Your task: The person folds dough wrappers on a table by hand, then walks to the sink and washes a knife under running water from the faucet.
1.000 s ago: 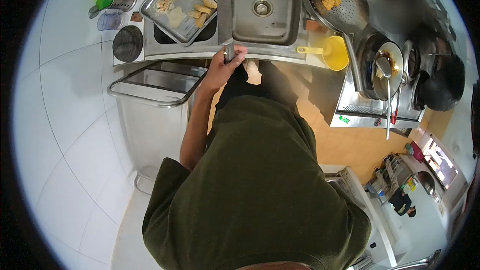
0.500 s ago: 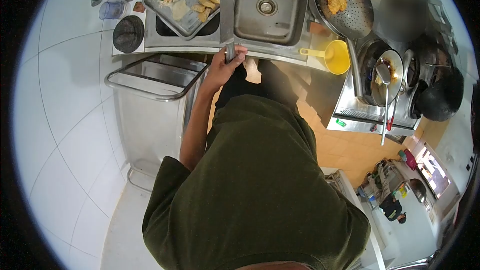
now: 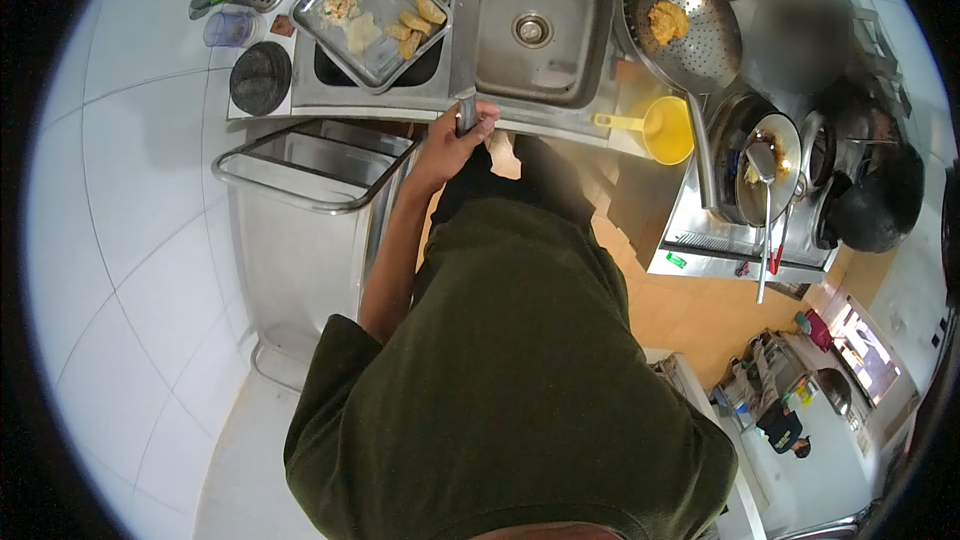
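My left hand (image 3: 455, 145) is closed around the dark handle of a large knife (image 3: 466, 35). The wide blade points away from me, over the strip between the two basins. Left of the blade, a metal tray (image 3: 375, 78) rests tilted across the left basin, with golden fried pieces (image 3: 411, 32) and pale chopped food (image 3: 343, 2) in it. To the right of the blade lies the steel sink basin (image 3: 500, 70) with its round drain. My right hand does not show.
A yellow dipper (image 3: 667, 130) stands on the counter's right. Behind it a perforated strainer (image 3: 715, 50) holds orange-brown food. A pan (image 3: 785, 140) with a ladle sits on the stove. A steel trolley (image 3: 300, 240) is at my left. Another person (image 3: 785, 425) is farther off.
The whole view has shifted slightly, with the sink and tray appearing a little lower. My left hand still grips the knife, now slightly farther right in view.
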The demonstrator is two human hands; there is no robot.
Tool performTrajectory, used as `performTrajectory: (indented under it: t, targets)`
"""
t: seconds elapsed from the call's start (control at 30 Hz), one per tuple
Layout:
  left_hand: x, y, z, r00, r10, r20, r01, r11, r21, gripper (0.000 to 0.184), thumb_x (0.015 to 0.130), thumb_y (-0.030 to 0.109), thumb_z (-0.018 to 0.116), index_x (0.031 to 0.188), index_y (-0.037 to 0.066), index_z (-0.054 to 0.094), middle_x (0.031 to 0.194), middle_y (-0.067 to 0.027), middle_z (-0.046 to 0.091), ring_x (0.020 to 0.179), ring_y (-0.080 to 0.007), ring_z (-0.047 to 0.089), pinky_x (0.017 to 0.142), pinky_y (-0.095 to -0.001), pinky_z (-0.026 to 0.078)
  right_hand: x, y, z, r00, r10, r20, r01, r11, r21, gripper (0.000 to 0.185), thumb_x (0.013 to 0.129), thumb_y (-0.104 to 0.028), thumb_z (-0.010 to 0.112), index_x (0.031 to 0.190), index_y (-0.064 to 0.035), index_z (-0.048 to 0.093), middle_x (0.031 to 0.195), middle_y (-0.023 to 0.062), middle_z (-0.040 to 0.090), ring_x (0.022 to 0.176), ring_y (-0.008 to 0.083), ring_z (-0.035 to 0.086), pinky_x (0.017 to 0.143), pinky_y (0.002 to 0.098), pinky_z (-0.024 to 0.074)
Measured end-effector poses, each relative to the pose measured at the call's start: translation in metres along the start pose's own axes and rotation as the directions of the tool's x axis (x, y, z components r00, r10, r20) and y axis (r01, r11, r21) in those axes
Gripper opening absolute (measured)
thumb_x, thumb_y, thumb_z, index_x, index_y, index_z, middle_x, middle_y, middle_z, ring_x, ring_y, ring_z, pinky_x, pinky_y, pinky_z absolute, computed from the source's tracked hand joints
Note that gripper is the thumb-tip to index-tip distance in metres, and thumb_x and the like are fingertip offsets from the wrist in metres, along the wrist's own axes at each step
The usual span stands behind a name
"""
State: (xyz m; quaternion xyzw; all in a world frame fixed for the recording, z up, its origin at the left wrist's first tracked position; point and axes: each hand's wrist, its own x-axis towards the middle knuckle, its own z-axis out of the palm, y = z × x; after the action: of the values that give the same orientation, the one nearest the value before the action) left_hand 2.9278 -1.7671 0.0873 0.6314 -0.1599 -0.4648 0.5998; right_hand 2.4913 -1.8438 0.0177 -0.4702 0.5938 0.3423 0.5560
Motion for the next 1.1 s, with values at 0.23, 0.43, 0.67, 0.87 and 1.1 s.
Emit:
performTrajectory:
  t: [0.23,0.43,0.67,0.87,1.1]
  targets:
    - [0.02,-0.008,0.006,0.986,-0.043,0.16,0.041,0.999,0.017,0.026,0.097,0.023,0.062,0.115,0.005,0.062,0.105,-0.0026,0.065,0.095,-0.013,0.06,0.084,-0.0307,0.049,-0.015,0.057,-0.003,0.993,0.098,0.064,-0.092,0.992,-0.083,0.045,0.091,-0.018,0.064,0.127,-0.0018,0.043,0.111,0.02,0.059,0.081,0.0313,0.07,0.057,0.042,0.0625]
    - [0.039,-0.017,0.022,0.963,0.001,0.27,0.016,0.998,-0.063,0.028,0.098,0.022,0.061,0.116,0.001,0.06,0.105,-0.0052,0.064,0.092,-0.0137,0.06,0.083,-0.0308,0.051,-0.049,0.069,-0.073,0.964,0.215,0.154,-0.152,0.928,-0.341,0.046,0.091,-0.018,0.064,0.128,-0.0019,0.043,0.112,0.0203,0.059,0.081,0.0316,0.07,0.056,0.0422,0.0626]
    - [0.031,-0.003,0.039,0.962,-0.163,0.217,0.199,0.968,-0.154,0.022,0.096,0.019,0.063,0.111,0.004,0.061,0.092,-0.0015,0.06,0.083,-0.0115,0.058,0.073,-0.0295,0.051,-0.118,-0.266,-0.186,0.85,-0.527,0.009,0.501,0.801,-0.328,0.031,0.086,-0.01,0.057,0.116,-0.0024,0.054,0.081,0.0112,0.061,0.068,0.0203,0.06,0.06,0.0324,0.0497]
    - [0.017,-0.018,0.044,0.961,-0.178,0.212,0.219,0.958,-0.186,0.025,0.097,0.023,0.062,0.113,0.005,0.059,0.093,-0.001,0.061,0.082,-0.0106,0.059,0.075,-0.0301,0.052,-0.045,-0.466,-0.216,0.365,-0.919,-0.147,0.795,0.39,-0.464,0.041,0.094,-0.027,0.058,0.126,-0.0016,0.052,0.076,0.0144,0.067,0.052,0.0216,0.061,0.061,0.0364,0.0521]
    - [0.01,-0.024,0.067,0.954,-0.255,0.155,0.288,0.925,-0.25,0.026,0.095,0.014,0.06,0.119,0.005,0.055,0.111,-0.005,0.061,0.097,-0.0154,0.061,0.083,-0.0321,0.056,0.025,-0.579,-0.239,0.358,-0.9,-0.249,0.544,0.418,-0.728,0.06,0.084,-0.024,0.059,0.135,0.0018,0.04,0.116,0.0311,0.062,0.111,0.0451,0.059,0.098,0.0485,0.0465]
